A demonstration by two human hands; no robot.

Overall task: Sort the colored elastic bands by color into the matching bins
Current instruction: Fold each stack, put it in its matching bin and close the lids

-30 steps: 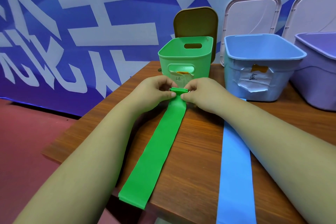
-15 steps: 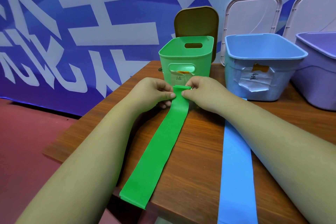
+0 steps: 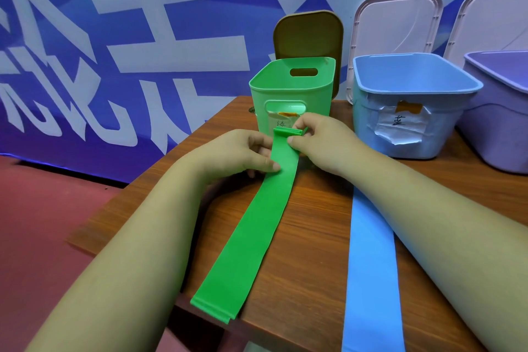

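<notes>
Both hands, left hand [image 3: 243, 151] and right hand [image 3: 320, 140], pinched on green band's [image 3: 257, 223] far end, seemingly folding it, toward green bin [image 3: 291, 88] at twelve o'clock.

Three bins [image 3: 291, 88] abreast at tabletop [image 3: 314, 223] rear; lids [image 3: 397, 26] upright behind. Two bands [image 3: 257, 231] lengthwise in front, overhanging near edge.

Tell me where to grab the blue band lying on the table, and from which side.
Take the blue band near its far end, just in front of the blue bin, pinching across its width from above. It lies flat on the table, so an edge must be lifted first; the right hand sits closest, though its forearm covers that end.
</notes>
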